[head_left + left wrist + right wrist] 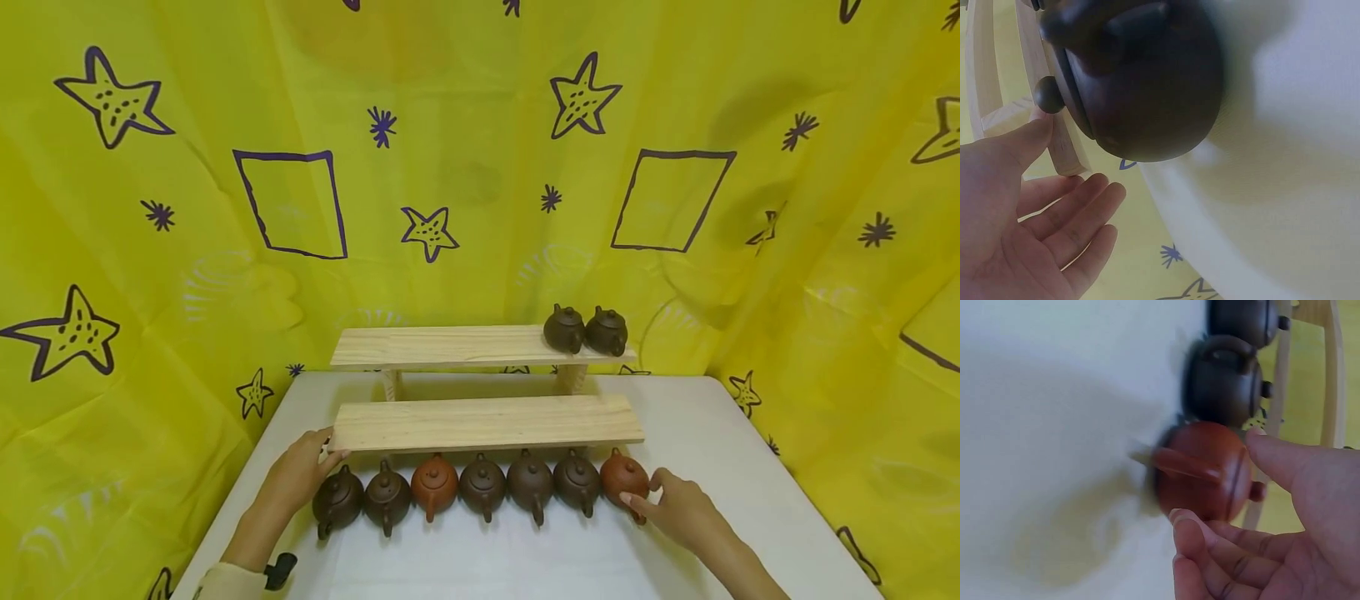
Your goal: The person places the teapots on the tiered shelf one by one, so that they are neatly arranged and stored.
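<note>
At the right end of a row of several teapots on the table, my right hand (686,510) holds a reddish-brown teapot (625,475). In the right wrist view its thumb and fingertips lie on different sides of that teapot's body, near the handle. My left hand (294,473) is by the left end of the lower wooden shelf (487,422), thumb at the board, fingers loosely extended. Right beside it stands a dark brown teapot (1166,94), its round lid knob near the thumb tip. Another reddish teapot (435,482) stands third from the left among dark ones.
A higher wooden shelf (442,346) stands behind the lower one, with two dark teapots (563,330) at its right end. Yellow patterned curtain (480,183) encloses the white table (720,450) at the back and sides.
</note>
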Available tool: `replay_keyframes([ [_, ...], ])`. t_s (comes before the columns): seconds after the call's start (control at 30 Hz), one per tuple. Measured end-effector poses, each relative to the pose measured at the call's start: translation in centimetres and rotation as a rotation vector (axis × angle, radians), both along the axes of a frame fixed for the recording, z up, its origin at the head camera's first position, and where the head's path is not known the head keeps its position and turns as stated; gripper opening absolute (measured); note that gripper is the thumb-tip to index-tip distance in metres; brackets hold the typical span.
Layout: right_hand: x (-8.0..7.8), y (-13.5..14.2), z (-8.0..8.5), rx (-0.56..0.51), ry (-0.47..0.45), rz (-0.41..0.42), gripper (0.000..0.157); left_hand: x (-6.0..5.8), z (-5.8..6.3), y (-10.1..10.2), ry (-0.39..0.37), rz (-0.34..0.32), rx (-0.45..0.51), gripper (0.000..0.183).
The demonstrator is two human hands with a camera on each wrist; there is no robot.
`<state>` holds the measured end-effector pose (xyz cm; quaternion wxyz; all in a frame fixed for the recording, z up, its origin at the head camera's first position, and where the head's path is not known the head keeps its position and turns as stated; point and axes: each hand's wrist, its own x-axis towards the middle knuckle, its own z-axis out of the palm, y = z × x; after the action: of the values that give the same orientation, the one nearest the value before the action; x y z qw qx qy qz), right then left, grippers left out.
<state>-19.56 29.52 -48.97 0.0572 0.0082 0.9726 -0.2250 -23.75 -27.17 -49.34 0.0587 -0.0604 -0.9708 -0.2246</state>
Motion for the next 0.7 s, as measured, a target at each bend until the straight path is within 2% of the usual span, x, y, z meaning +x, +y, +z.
replay_keyframes([
  [0.17,0.6,-0.3,-1.9,-0.008,-0.007,-0.027,0.059,0.1,-0.1,-0.1,-0.005,0.001,0.009,0.056],
  [0.33,0.8,-0.7,-3.1,-0.012,0.06,-0.044,0.044,0.1,-0.2,-0.1,-0.001,-0.001,-0.001,0.056],
  [0.7,1.5,-0.9,-3.7,-0.023,0.139,0.027,0.024,0.1,-0.1,-0.1,0.016,-0.006,0.004,0.055],
])
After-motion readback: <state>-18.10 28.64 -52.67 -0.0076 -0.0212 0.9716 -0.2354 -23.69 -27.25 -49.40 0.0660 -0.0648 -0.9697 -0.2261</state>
